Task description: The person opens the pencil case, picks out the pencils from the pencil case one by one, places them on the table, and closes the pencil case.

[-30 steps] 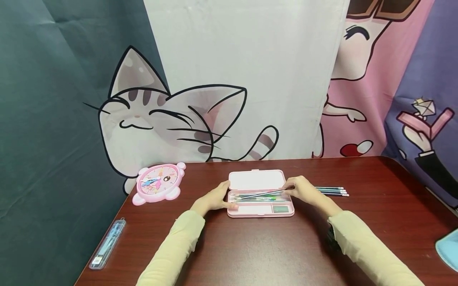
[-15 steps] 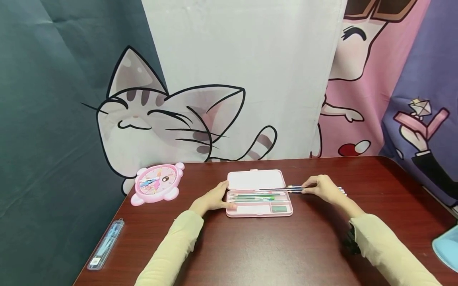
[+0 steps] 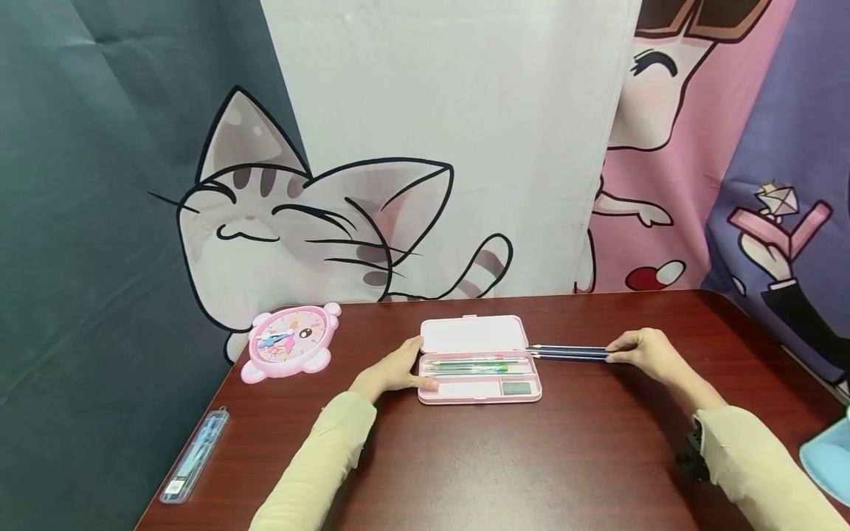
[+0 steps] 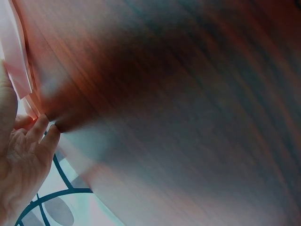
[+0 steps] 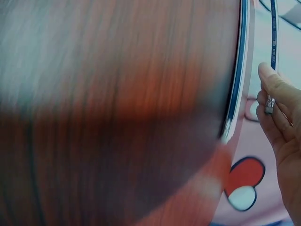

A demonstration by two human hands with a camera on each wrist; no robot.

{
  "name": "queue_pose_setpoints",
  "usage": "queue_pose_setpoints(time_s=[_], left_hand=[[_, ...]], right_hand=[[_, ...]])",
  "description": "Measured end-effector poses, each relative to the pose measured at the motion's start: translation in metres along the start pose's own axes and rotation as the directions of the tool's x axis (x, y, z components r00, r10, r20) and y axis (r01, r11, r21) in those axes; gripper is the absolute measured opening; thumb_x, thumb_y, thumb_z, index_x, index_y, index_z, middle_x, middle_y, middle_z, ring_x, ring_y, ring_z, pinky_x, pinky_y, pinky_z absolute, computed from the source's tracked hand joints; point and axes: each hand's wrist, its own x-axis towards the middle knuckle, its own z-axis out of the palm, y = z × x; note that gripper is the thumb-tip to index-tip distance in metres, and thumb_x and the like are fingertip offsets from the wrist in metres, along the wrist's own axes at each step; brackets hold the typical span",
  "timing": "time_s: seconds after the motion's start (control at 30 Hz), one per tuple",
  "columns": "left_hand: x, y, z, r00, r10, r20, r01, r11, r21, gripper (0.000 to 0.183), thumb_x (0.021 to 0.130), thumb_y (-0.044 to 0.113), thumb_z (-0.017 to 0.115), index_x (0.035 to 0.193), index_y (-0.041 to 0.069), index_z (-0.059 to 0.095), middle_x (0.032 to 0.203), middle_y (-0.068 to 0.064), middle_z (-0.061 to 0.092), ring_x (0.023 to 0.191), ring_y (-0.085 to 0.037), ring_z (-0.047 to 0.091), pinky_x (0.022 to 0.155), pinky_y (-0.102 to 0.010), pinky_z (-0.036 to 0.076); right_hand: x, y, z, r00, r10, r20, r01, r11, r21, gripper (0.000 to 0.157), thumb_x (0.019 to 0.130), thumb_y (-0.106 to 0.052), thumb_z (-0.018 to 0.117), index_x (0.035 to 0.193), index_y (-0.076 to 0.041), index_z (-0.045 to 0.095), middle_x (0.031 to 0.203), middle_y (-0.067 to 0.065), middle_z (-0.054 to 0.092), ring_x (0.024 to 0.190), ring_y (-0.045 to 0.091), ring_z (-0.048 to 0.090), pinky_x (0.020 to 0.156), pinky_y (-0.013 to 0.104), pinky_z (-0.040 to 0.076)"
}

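A pink pencil case [image 3: 478, 402] lies with its lid [image 3: 473, 335] folded back. Slim pens and pencils [image 3: 468, 365] fill its long compartment, and a grey-green block [image 3: 516, 388] sits in a small front one. My left hand [image 3: 390, 369] grips the case's left end, thumb over the front part and fingers toward the hinge. At the case's right, my right hand [image 3: 651, 355] pinches a dark blue pencil [image 5: 274, 40] near its metal-ferruled end. Beside it, other dark pencils [image 5: 236, 75] lie on the table, their tips close to the case; the right hand partly hides them in the head view.
A pink animal-shaped clock [image 3: 292, 343] stands at the table's back left. Near the left edge lies a clear plastic box [image 3: 195, 457] with blue items inside. A light blue object [image 3: 826, 461] is at the far right. A printed curtain [image 3: 425, 147] hangs behind the table [image 3: 498, 464].
My right hand has moved right from over the case to beside the dark pencils. The striped pencil it held over the compartment has left the case. My left hand stays at the case.
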Motion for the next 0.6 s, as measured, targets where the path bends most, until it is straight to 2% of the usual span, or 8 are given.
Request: queue_pose_setpoints(time_s=[0.17, 0.3, 0.47, 0.6], left_hand=[[0.001, -0.001, 0.000, 1.000, 0.005, 0.003, -0.005, 1.000, -0.001, 0.101, 0.073, 0.043, 0.073, 0.143, -0.004, 0.018, 0.147, -0.018, 0.026, 0.135, -0.029, 0.029, 0.110, -0.041, 0.027], [0.000, -0.002, 0.001, 1.000, -0.004, 0.007, 0.003, 1.000, 0.002, 0.101, 0.073, 0.044, 0.073, 0.143, -0.004, 0.018, 0.147, -0.017, 0.025, 0.135, -0.029, 0.029, 0.110, -0.040, 0.027], [0.001, -0.002, 0.000, 1.000, 0.004, 0.004, -0.004, 1.000, 0.003, 0.101, 0.073, 0.043, 0.073, 0.143, -0.005, 0.019, 0.147, -0.018, 0.025, 0.135, -0.030, 0.029, 0.110, -0.041, 0.027], [0.001, -0.002, 0.000, 1.000, 0.012, 0.004, -0.012, 1.000, 0.004, 0.100, 0.073, 0.042, 0.074, 0.143, -0.005, 0.019, 0.147, -0.019, 0.025, 0.135, -0.030, 0.029, 0.110, -0.041, 0.027]], right_hand=[[-0.010, 0.014, -0.008, 1.000, 0.014, -0.012, -0.014, 0.999, -0.038, 0.014, 0.058, -0.009, 0.082, 0.068, -0.005, 0.072, 0.066, 0.006, 0.069, 0.065, -0.012, 0.051, 0.058, 0.008, 0.039], [-0.017, 0.023, -0.008, 1.000, 0.006, -0.011, -0.007, 0.997, -0.072, 0.015, 0.056, -0.009, 0.082, 0.066, -0.005, 0.072, 0.066, 0.007, 0.069, 0.064, -0.010, 0.052, 0.058, 0.010, 0.040], [-0.021, 0.028, -0.004, 0.999, -0.038, -0.019, 0.036, 0.996, -0.081, 0.015, 0.055, -0.007, 0.082, 0.065, -0.004, 0.071, 0.064, 0.004, 0.067, 0.062, -0.007, 0.051, 0.058, 0.011, 0.040], [-0.021, 0.030, 0.000, 0.993, -0.099, -0.064, 0.096, 0.994, -0.047, 0.017, 0.054, -0.001, 0.081, 0.064, -0.005, 0.068, 0.061, -0.002, 0.062, 0.060, -0.006, 0.047, 0.056, 0.009, 0.036]])
